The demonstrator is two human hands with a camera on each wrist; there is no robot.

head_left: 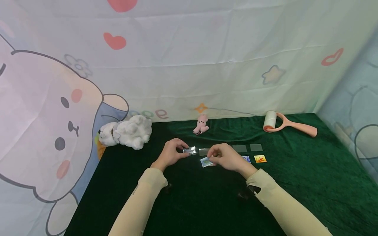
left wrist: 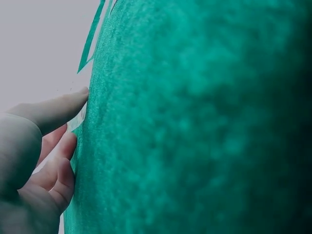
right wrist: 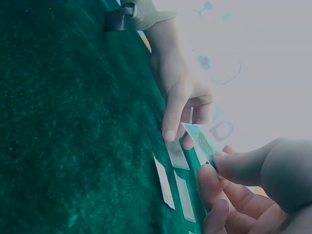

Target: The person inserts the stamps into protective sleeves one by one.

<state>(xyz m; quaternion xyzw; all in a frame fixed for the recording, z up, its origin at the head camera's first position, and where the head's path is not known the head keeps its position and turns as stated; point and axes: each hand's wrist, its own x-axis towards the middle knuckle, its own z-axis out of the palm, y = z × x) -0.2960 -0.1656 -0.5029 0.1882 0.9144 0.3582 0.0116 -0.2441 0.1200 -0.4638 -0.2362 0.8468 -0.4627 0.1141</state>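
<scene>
My left hand [head_left: 172, 151] holds a small clear plastic sleeve [head_left: 191, 150] by its edges on the green cloth, thumb on the near side and fingers on the far side. In the right wrist view this sleeve [right wrist: 178, 157] lies nearly flat. Just right of it, my right hand [head_left: 225, 157] pinches a small blue-green stamp [right wrist: 200, 140] between thumb and forefinger, raised above the cloth. A second sleeve [head_left: 203, 151] lies between the hands. Beyond the right hand lie two more sleeves, one grey [head_left: 240, 148], one at the row's end [head_left: 255, 147].
In front of the sleeves lie a partly hidden blue stamp [head_left: 246, 159] and a yellow-orange stamp [head_left: 260, 159]. Behind stand a white plush dog [head_left: 130, 131], a pink plush toy [head_left: 201, 124] and a lint roller [head_left: 292, 124]. A printed curtain [head_left: 189, 65] backs the green-covered table [head_left: 200, 203].
</scene>
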